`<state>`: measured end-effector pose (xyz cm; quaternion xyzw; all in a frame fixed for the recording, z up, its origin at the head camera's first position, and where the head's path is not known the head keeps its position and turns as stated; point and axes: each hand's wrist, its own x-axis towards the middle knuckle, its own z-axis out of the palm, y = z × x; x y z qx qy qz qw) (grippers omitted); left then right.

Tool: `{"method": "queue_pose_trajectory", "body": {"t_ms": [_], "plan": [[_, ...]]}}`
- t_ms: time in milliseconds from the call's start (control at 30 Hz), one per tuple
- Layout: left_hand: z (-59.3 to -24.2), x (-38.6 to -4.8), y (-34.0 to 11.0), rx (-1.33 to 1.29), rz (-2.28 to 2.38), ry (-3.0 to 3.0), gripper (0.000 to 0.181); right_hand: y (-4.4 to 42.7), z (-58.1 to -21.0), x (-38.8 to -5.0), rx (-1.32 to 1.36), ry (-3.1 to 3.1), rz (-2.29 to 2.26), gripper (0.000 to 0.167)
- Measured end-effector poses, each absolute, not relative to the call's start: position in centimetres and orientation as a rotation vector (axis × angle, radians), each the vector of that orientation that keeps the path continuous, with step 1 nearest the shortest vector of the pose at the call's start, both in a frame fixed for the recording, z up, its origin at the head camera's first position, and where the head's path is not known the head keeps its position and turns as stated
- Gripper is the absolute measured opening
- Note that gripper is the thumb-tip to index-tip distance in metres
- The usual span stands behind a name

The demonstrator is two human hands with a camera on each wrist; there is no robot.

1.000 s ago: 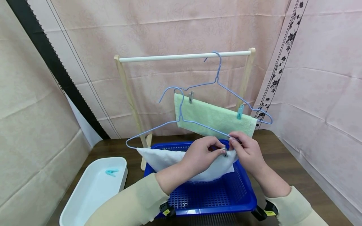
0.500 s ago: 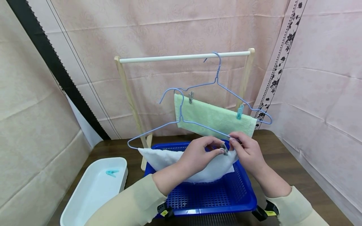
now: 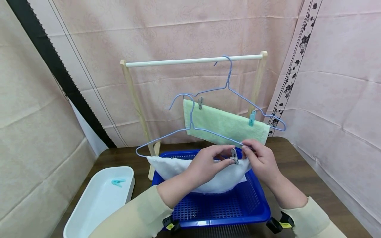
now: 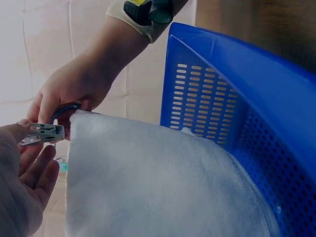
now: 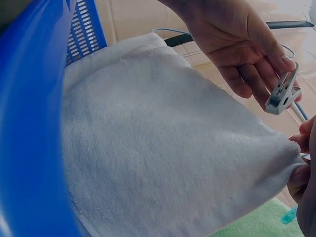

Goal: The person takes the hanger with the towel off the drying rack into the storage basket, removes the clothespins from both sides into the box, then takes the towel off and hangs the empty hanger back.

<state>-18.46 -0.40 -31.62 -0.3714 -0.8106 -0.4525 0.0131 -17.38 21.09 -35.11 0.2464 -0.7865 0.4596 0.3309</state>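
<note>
Head view: left hand (image 3: pixel 205 162) pinches grey clip (image 3: pixel 234 156); right hand (image 3: pixel 262 161) grips white cloth (image 3: pixel 221 181) and blue hanger (image 3: pixel 191 125).

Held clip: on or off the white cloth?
Off: the left hand pinches the clip, apart from the white cloth in the right wrist view.

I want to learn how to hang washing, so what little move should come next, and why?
I'd probably clip the small grey clothespin over the corner of the white fluffy cloth and the front blue wire hanger. The left hand pinches the clothespin beside the cloth, not on it yet, while the right hand holds that corner at the hanger's end.
</note>
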Motion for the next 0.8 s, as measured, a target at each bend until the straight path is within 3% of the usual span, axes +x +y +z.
{"method": "queue_pose_trajectory", "body": {"t_ms": [800], "plan": [[-31.1,-18.2,-6.2,-0.957,-1.516,-2.507,0.039,21.4,-35.4,-17.3,0.648,-2.027,1.236,0.024]]}}
